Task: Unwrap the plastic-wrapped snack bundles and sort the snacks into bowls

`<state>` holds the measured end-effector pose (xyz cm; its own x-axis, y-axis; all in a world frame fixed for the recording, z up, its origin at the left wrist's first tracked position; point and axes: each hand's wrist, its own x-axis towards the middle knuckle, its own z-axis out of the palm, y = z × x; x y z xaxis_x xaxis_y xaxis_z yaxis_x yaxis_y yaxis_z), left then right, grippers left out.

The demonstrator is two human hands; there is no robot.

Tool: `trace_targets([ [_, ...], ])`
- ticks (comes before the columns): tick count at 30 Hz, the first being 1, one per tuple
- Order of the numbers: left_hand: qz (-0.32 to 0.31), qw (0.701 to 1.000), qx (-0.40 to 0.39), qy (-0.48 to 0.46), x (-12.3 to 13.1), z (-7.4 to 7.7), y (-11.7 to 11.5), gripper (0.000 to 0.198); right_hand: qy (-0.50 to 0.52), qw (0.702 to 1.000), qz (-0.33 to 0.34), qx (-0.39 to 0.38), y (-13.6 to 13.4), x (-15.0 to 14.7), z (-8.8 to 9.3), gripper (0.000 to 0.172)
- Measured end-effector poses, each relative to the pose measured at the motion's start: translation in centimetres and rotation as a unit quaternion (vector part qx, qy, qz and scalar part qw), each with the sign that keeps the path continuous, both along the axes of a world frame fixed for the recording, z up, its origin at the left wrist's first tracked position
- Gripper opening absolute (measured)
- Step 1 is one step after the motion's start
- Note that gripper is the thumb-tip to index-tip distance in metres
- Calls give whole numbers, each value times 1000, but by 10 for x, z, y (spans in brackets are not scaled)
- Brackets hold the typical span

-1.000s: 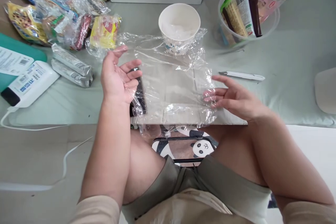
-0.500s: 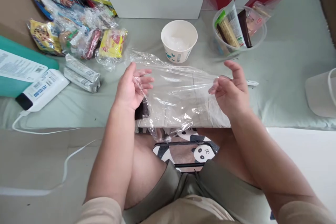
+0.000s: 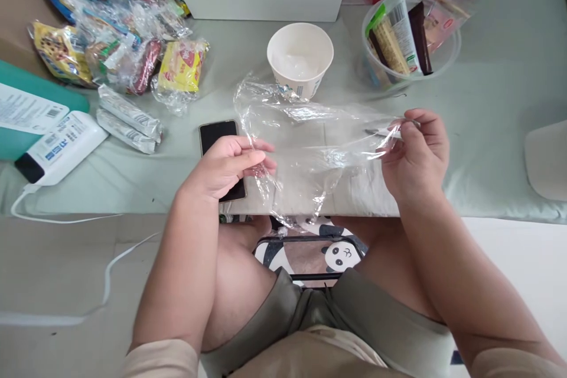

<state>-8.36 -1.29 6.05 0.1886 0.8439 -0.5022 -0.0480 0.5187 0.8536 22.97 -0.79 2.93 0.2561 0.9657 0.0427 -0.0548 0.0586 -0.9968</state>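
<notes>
A clear plastic bag [image 3: 305,136] stretches between my hands above the table's front edge, its lower edge hanging over. My right hand [image 3: 419,156] is closed on one end of the bag, pinching it between thumb and fingers. At the other end, my left hand [image 3: 230,165] is open, its fingers stretched out at the bag's loose edge. Whether those fingertips are inside or outside the film I cannot tell. Beneath my left hand lies a black phone [image 3: 217,132], partly covered. A white pen-like thing [image 3: 385,132] shows behind the film near my right hand.
A paper bowl [image 3: 301,59] stands just behind the bag. Further right is a clear plastic tub [image 3: 449,65] with wrapped snacks. Packaged snacks [image 3: 128,41], silver-wrapped sticks [image 3: 128,118] and a white bottle-like device with a cable [image 3: 66,144] are at left. A white bucket [image 3: 547,159] stands right.
My right hand has moved right, drawing the bag with it. My left hand has turned and shifted a little lower, uncovering more of the phone.
</notes>
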Motion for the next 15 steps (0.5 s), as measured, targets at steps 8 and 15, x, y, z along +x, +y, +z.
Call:
trace_targets([
  [8,18,998,56,-1,-8,-1,-3,26,51,992,-114,7,2,-4,7,16],
  [15,147,966,200,-73,-10,-13,-1,32,24,997,-62,24,-1,1,-1,11],
])
